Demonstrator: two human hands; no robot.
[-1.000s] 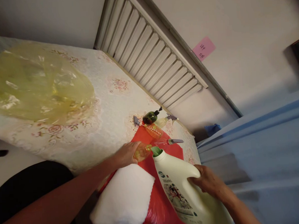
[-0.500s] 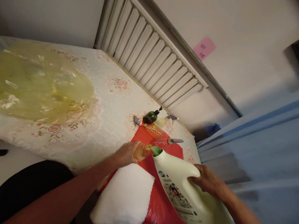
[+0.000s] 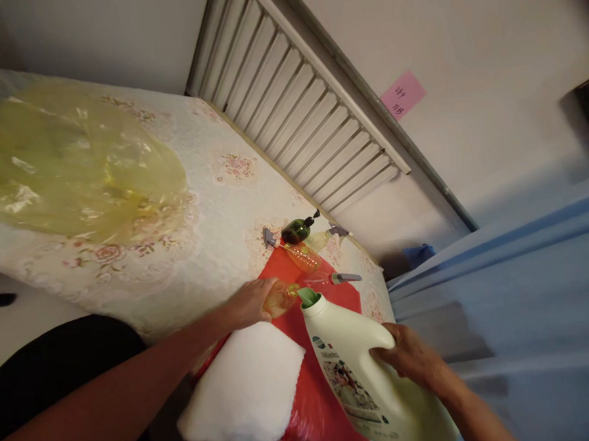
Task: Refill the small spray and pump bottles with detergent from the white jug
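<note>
My left hand (image 3: 253,301) is closed around a clear bottle (image 3: 279,299) with yellowish-orange liquid in it, its open neck pointing right. By its handle, my right hand (image 3: 411,356) grips a large pale-green detergent jug (image 3: 354,369), tilted to the left. The jug's green spout (image 3: 307,297) meets the bottle's mouth; whether liquid is flowing I cannot make out. Under both lies a red plastic sheet (image 3: 327,383). Just beyond are an orange spray bottle (image 3: 303,256), a clear spray bottle with a grey trigger (image 3: 344,278), a dark green pump bottle (image 3: 296,231) and a pale yellow spray bottle (image 3: 320,239).
White fluffy padding (image 3: 246,387) lies in front of my left forearm. A puffed yellow plastic bag (image 3: 74,166) sits on the floral tablecloth (image 3: 211,238) at left. A radiator (image 3: 288,96) runs along the wall behind; a blue curtain (image 3: 535,300) hangs at right.
</note>
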